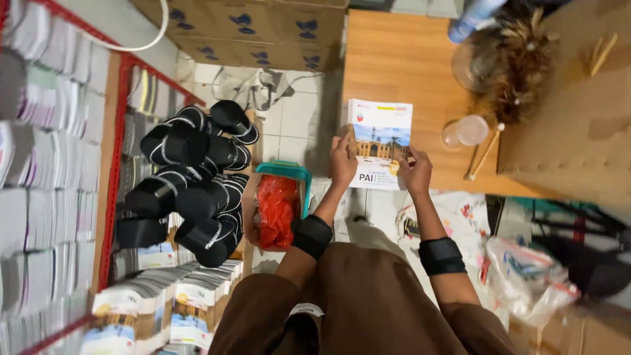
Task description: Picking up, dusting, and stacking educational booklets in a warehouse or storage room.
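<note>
- Head view showed both my hands on a thin white paperback booklet with a building photo on its cover (pixel 379 143), which lay at the near edge of the pale wooden tabletop (pixel 401 59), partly hanging over it.
- My left hand (pixel 342 160) gripped the booklet's left edge, fingers curled together over the cover and thumb tucked behind; how tightly, I could not tell.
- My right hand (pixel 417 171) pinched the booklet's lower right corner, fingers close together, not spread.
- Progress, as I judged it: the booklet was in hand and squared at the table edge, but closed, with nothing laid on it or wrapped around it.
- Left of the booklet, lower down, stood many like booklets packed upright in a row (pixel 164 306); those looked untouched.
- Between that row and the booklet sat a teal-rimmed tub of red plastic bags (pixel 279 207).
- Just right of the booklet, on the tabletop, was a clear plastic cup (pixel 465 130).
</note>
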